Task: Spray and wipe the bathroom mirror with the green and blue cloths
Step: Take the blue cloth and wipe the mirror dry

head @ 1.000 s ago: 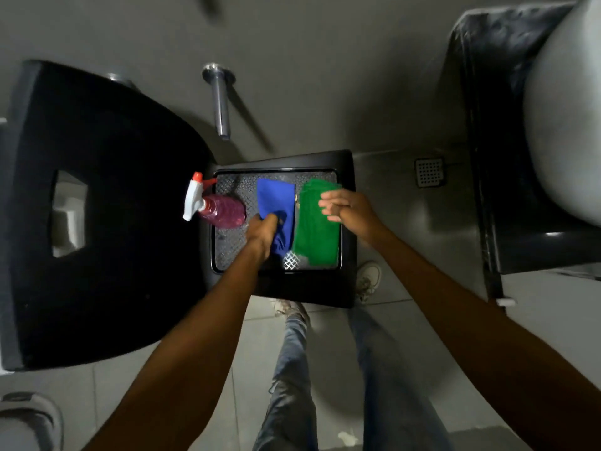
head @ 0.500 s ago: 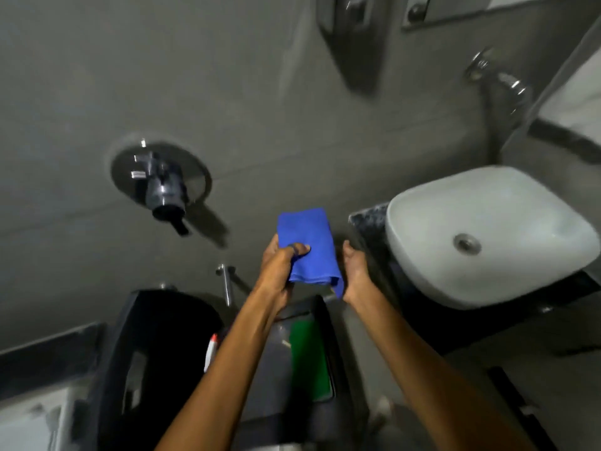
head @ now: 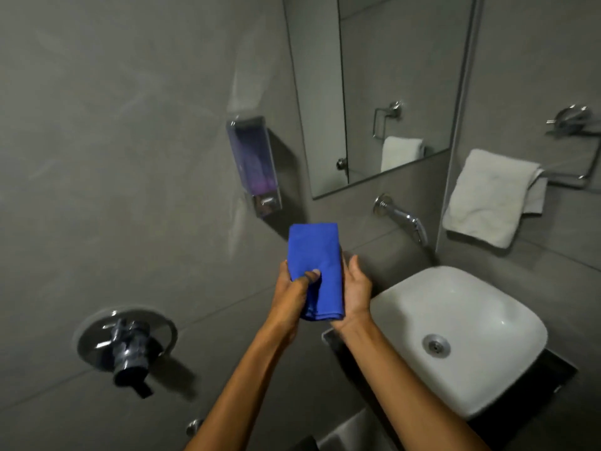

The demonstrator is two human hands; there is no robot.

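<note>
Your left hand point(head: 294, 288) pinches the folded blue cloth point(head: 313, 255); your right hand point(head: 356, 288) lies open against its edge. The cloth may unfold or drop toward the sink point(head: 461, 336) if the pinch loosens before reaching the mirror point(head: 390, 76).

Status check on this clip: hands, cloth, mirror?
Left hand grips folded blue cloth; right hand open beside it. Wall mirror untouched. Path clear.

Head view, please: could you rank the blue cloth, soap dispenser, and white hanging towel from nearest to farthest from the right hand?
From the right hand:
1. Blue cloth, touching it, on its left.
2. Soap dispenser, on the wall, upper left.
3. White hanging towel, far right by the mirror.
</note>
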